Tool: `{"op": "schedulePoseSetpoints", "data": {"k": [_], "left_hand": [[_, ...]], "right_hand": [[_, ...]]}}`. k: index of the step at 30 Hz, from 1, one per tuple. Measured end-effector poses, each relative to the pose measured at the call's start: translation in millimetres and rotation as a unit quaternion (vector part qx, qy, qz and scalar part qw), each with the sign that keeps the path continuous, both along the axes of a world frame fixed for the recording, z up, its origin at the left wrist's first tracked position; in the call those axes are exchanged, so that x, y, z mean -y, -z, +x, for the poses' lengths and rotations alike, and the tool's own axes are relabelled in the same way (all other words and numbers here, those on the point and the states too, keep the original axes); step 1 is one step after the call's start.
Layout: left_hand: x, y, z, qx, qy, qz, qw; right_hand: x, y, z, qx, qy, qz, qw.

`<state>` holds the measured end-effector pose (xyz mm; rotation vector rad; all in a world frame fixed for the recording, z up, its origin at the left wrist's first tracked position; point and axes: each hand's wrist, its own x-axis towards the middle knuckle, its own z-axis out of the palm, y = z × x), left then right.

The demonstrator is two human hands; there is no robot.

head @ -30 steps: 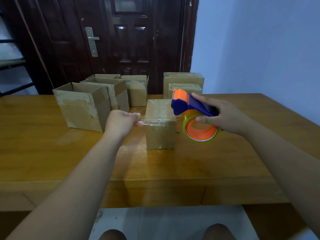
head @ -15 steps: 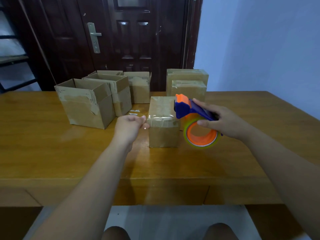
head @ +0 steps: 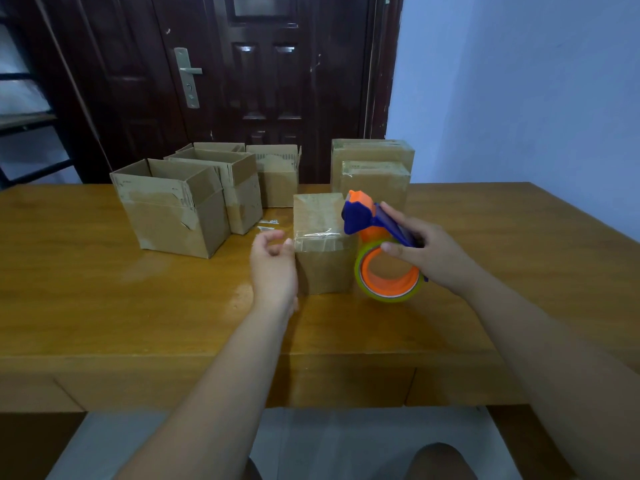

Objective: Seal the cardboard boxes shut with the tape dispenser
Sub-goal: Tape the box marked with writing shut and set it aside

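Now left hand (head: pixel 273 268) released (empty), tape (head: pixel 313 233) stuck

The wooden surface (head: pixel 104 306) carries a taped-shut box (head: pixel 322 268) at its middle, a cluster of open-topped boxes (head: pixel 173 216) from ten to twelve o'clock of it, two closed boxes (head: pixel 375 185) standing one behind the other at one o'clock, and small tape scraps (head: pixel 268 225) just beside it at ten o'clock.
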<state>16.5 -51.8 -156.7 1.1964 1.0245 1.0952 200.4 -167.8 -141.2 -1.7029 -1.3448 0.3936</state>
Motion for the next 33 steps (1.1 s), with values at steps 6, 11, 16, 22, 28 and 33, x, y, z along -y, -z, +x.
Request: {"op": "schedulePoseSetpoints", "data": {"k": [6,11,16,22,28,33], "left_hand": [[23.5,26.4,-1.5,-0.122,0.007,0.206,0.971],[14.6,23.9,-10.1,-0.061,0.125,0.126,0.982],[3.0,-5.6,-17.9,-0.281,0.089,0.225,0.929],[-8.7,-21.6,-12.4,-0.517,0.076,0.518,0.677],[-14.7,-12.1,-19.4,-0.483,0.068,0.52,0.701],[-16.9,-3.6,-19.7,-0.489,0.057,0.518,0.7]], "right_hand": [[-3.0,6.8,-8.0,-0.052,0.006,0.025,0.998],[-1.9,10.8,-13.4,-0.088,0.02,0.038,0.995],[-4.9,14.2,-27.8,-0.15,0.029,0.061,0.986],[-6.4,14.4,-39.5,-0.138,0.016,0.051,0.989],[7.2,-3.7,-26.9,-0.061,0.01,0.061,0.996],[13.0,-16.3,-19.9,0.029,0.009,0.047,0.998]]}}
